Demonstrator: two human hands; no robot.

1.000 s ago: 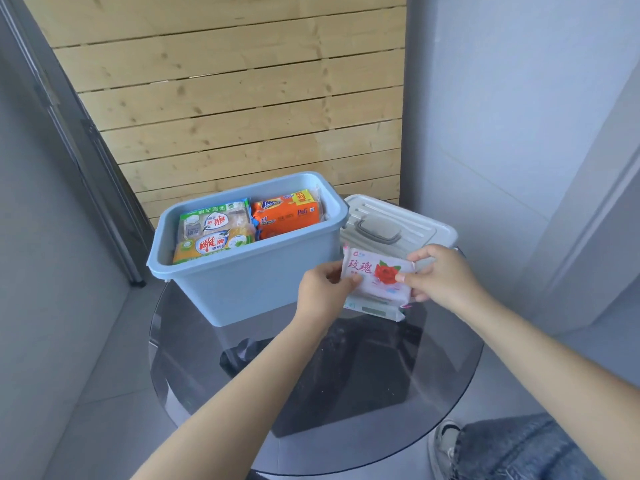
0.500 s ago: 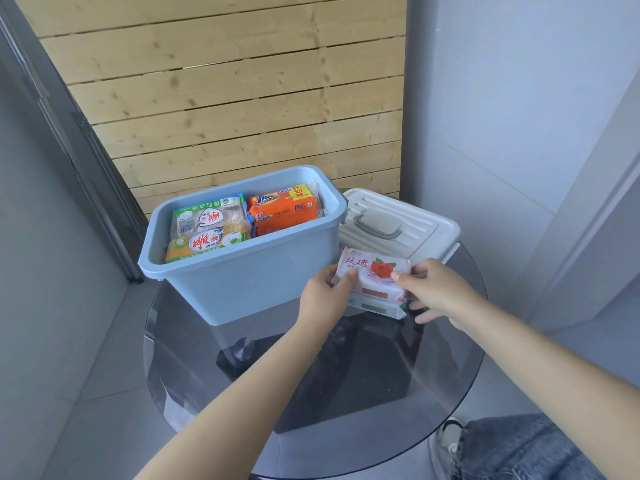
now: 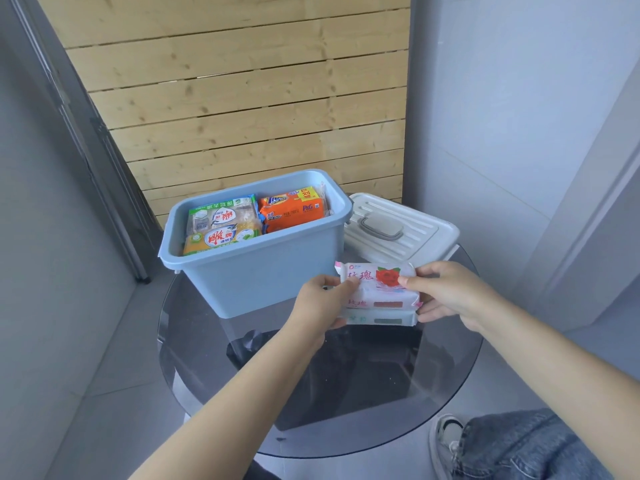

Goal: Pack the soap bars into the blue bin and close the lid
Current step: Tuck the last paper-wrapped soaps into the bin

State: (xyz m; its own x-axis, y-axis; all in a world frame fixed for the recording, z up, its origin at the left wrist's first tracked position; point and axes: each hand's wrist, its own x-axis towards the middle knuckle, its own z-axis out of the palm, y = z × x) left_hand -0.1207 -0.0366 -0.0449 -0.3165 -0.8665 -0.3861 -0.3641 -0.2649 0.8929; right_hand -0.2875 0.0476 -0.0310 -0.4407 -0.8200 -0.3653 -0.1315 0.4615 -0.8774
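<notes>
Nearest the camera, both forearms reached out over the round glass table (image 3: 450, 393), and a denim-clad knee (image 3: 526, 445) and a shoe (image 3: 446, 441) showed below the right arm. The step in hand looked like the pick-up of the last soaps: a stack of two wrapped bars was held between the hands. The left hand (image 3: 320, 301) was curled around the stack's left end, thumb on the top face and fingers tucked underneath, closed on it rather than spread. The right hand (image 3: 446, 294) gripped the right end, thumb pressing the top beside the printed rose and fingers wrapped below the lower bar. On top was the rose soap bar (image 3: 375, 284), white and pink; under it lay the pale green-printed soap bar (image 3: 377, 318), touching it. Whether the stack rested on the glass or was just clear of it could not be told.

Just beyond the left hand stood the blue bin (image 3: 263, 271), open, with green-and-yellow soap packs (image 3: 223, 225) on its left side and an orange soap pack (image 3: 292, 209) on its right. Beyond the right hand the white lid (image 3: 398, 230) sat beside the bin, leaning against its right wall.

The next move probably called for lifting the pair together over the near rim and lowering them onto the packs inside, kept level so the top bar did not slide. After that, the lid remained to be fitted.
</notes>
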